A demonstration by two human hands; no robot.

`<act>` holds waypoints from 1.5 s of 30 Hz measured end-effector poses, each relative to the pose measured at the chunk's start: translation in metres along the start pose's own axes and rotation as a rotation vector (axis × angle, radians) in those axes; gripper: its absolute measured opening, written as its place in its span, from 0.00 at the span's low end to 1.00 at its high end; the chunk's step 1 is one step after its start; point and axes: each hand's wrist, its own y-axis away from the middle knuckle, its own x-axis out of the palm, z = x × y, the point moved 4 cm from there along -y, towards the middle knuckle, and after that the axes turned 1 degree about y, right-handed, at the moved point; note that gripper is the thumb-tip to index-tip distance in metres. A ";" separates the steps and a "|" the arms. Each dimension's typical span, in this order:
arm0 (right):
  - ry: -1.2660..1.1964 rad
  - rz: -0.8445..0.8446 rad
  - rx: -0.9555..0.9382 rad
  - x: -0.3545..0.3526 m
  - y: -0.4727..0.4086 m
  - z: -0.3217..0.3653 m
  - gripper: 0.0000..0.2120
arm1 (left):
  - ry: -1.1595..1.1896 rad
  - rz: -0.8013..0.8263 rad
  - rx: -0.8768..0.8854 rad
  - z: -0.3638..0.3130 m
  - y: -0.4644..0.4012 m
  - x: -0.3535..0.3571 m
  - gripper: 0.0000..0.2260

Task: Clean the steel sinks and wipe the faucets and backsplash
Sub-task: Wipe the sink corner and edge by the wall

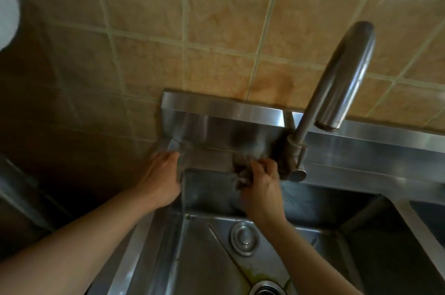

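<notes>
Right hand (258, 184) gripping crumpled dark cloth (242, 169), fingers curled round it, pressing it onto rear ledge of steel sink (212, 162), just left of faucet (337, 82) base. Left hand (160, 175) lying flat, fingers straight and together, resting on sink's back left corner. Steel backsplash (216, 106) rising just behind both hands, tan tiled wall (216, 17) above. Round drain plug (243, 238) sitting in basin below right wrist.
</notes>
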 end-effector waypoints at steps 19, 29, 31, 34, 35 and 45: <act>-0.002 0.388 -0.072 0.120 -0.050 0.123 0.27 | 0.188 0.008 -0.077 0.053 0.003 0.006 0.30; 0.293 0.165 0.035 0.057 -0.044 0.016 0.32 | 0.201 0.020 -0.065 0.063 0.002 0.011 0.27; 0.320 0.095 0.161 0.041 -0.043 -0.008 0.23 | 0.191 0.005 -0.069 0.061 0.001 0.012 0.27; 0.292 0.020 0.293 0.037 -0.046 -0.021 0.20 | 0.192 -0.007 -0.074 0.058 0.002 0.010 0.26; 0.264 -0.012 0.325 0.039 -0.047 -0.019 0.20 | 0.203 -0.013 -0.070 0.057 0.003 0.010 0.26; -0.023 0.313 -0.212 0.134 -0.057 0.132 0.32 | 0.315 -0.094 -0.199 0.097 0.020 -0.004 0.28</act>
